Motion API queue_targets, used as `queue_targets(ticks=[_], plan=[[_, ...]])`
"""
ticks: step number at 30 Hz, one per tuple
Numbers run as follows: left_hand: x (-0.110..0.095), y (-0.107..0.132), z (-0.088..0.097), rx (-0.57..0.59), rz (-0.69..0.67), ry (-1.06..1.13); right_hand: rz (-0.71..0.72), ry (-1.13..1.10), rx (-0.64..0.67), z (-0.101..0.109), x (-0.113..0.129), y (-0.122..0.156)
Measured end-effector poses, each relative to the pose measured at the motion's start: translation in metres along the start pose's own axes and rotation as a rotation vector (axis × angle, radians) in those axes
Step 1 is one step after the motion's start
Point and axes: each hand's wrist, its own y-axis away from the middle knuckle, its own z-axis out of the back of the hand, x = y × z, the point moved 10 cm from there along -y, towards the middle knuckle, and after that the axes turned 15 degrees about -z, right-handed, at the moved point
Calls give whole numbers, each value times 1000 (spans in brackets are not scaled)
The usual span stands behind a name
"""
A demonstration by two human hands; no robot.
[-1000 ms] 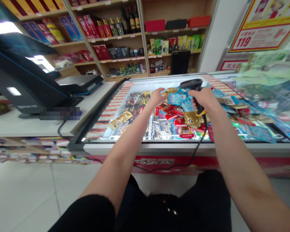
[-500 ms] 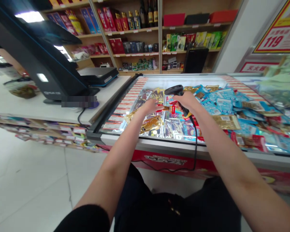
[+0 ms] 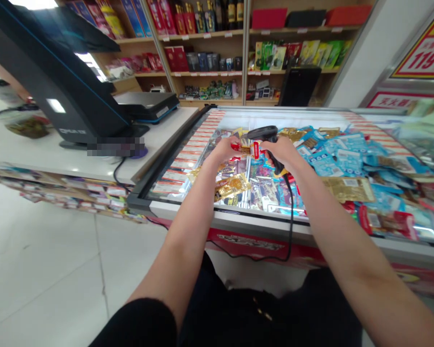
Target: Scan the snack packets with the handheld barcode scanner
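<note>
My right hand [image 3: 281,150] grips the handle of a black barcode scanner [image 3: 262,133], its head pointing left and its black cord [image 3: 291,212] hanging over the counter's front. My left hand [image 3: 222,150] pinches a small red and gold snack packet [image 3: 246,148] and holds it just in front of the scanner's head. Both hands hover above a glass-topped chest freezer [image 3: 238,219] whose lid is strewn with several blue, gold and red packets [image 3: 332,161].
A black checkout screen [image 3: 58,91] stands on the white counter [image 3: 39,159] to the left, with a flat black device [image 3: 148,103] behind it. Wooden shelves [image 3: 217,53] of boxes and bottles line the back wall. White tiled floor [image 3: 50,274] lies at lower left.
My left hand has picked up a red and gold packet and raised it in front of the scanner. The view has swung left, and both hands came closer together.
</note>
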Motion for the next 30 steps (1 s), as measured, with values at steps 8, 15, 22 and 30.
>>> queue_targets(ticks=[8,15,22,30], plan=[[50,14,23,-448,353,664,40,-41,7,1,7,9],[64,22,33,-701,352,825,82,67,32,-10,10,14],[58,22,34,-684,349,772,129,206,67,-22,9,16],[64,20,33,-692,358,777,147,293,53,-21,7,14]])
